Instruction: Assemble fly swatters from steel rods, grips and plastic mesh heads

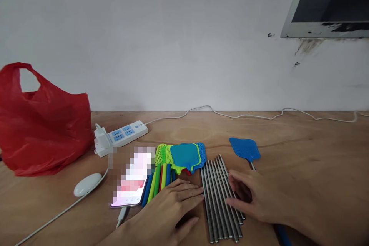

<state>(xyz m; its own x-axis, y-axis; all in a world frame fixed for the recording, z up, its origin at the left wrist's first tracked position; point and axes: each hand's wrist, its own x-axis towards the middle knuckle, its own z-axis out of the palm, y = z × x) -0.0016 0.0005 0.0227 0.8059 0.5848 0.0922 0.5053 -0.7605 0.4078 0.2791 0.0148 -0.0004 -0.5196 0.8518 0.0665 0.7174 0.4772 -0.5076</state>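
Note:
Several thin metal rods (220,196) lie side by side on the wooden table (317,161). My left hand (170,211) rests flat, its fingertips touching the left edge of the rods, over several coloured handles (158,182). My right hand (256,200) lies on the right side of the rods with its fingers curled onto them. A stack of coloured swatter heads (184,156) sits just behind my left hand. One assembled blue fly swatter (245,148) lies behind my right hand; its rod runs under that hand.
A phone (132,184) with a lit screen lies left of the handles, cable attached. Further left are a white oval device (87,183), a white power strip (121,135) and a red plastic bag (40,123). A white cable (259,115) runs along the wall.

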